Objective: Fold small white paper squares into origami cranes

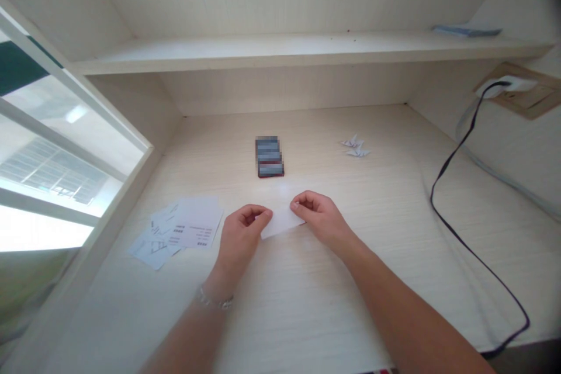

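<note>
Head view: left hand [242, 238], right hand [319, 217] pinching a white paper strip [281, 223], well inside the desk's edge [460, 353]

From here I can't read a single word. The printed paper sheets [188, 225] carry small dark blocks of type, too tiny for me to resolve. The stack of cards [269, 156] is pixelated past reading, the bluish paper item [467, 30] on the shelf is too small and blurred, and the white paper slip [280, 223] shows no print I can make out.
</note>
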A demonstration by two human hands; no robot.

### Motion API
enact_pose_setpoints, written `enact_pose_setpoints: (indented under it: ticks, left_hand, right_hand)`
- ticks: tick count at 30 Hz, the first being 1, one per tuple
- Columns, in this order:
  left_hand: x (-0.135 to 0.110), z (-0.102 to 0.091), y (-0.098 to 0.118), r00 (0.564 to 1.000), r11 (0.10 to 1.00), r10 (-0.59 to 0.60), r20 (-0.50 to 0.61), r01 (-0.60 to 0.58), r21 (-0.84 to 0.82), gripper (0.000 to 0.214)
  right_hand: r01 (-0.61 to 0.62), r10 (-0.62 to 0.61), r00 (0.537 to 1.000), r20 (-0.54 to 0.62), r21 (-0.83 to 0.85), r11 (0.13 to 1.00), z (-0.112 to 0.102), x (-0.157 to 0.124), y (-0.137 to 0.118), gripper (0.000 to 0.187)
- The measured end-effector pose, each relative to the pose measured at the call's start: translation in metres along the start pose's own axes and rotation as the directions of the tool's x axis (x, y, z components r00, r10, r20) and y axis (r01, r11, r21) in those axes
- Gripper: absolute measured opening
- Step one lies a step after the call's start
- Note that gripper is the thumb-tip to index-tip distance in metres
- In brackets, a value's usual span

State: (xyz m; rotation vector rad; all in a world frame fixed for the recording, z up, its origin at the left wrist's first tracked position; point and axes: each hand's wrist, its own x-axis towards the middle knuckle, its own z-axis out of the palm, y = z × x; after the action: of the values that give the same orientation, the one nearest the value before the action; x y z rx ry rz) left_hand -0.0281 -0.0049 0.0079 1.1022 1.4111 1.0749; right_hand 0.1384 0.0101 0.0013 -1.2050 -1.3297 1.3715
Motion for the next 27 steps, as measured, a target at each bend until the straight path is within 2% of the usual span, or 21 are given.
enact_pose_setpoints:
  ticks: [3,5,7,14,20,22,24,27]
  left_hand:
    - [-0.001,-0.003,0.000,0.987,0.973,0.072,0.143,-0.101,0.207,0.019]
    - [-0.002,-0.003,0.001,0.972,0.959,0.078,0.221,-0.134,0.250,0.019]
    - [-0.004,-0.003,0.003,0.965,0.957,0.058,0.254,-0.126,0.261,0.018]
    - [0.001,-0.014,0.007,0.963,0.979,-0.026,0.269,-0.030,0.200,0.012]
    - [0.006,-0.024,0.009,0.982,0.990,-0.052,0.182,0.027,0.139,0.011]
    - [0.004,-0.020,0.010,0.985,0.997,-0.048,0.168,0.039,0.059,0.016]
    - [0.002,-0.014,0.010,0.976,0.999,-0.047,0.213,0.047,0.007,0.021]
    - [-0.001,-0.005,0.007,0.954,0.998,-0.068,0.291,0.060,0.034,0.023]
  right_hand:
    - [-0.008,0.012,0.998,0.066,-0.066,0.998,-0.001,-0.001,0.000,0.015]
    - [-0.013,0.024,0.995,0.101,-0.106,0.994,-0.002,-0.002,-0.001,0.014]
    - [-0.028,0.037,0.995,0.098,-0.087,0.996,-0.003,-0.002,-0.002,0.013]
    - [-0.121,0.122,0.992,-0.018,0.049,0.991,-0.020,0.003,-0.009,0.017]
    - [-0.122,0.127,0.987,-0.096,0.063,0.991,-0.030,0.004,-0.007,0.020]
    - [-0.126,0.128,0.989,-0.076,0.023,0.992,-0.027,0.003,-0.006,0.020]
    - [-0.126,0.126,0.992,-0.009,-0.016,0.992,-0.021,0.002,-0.005,0.020]
    - [-0.125,0.127,0.990,0.062,-0.025,0.992,-0.013,0.001,-0.003,0.022]
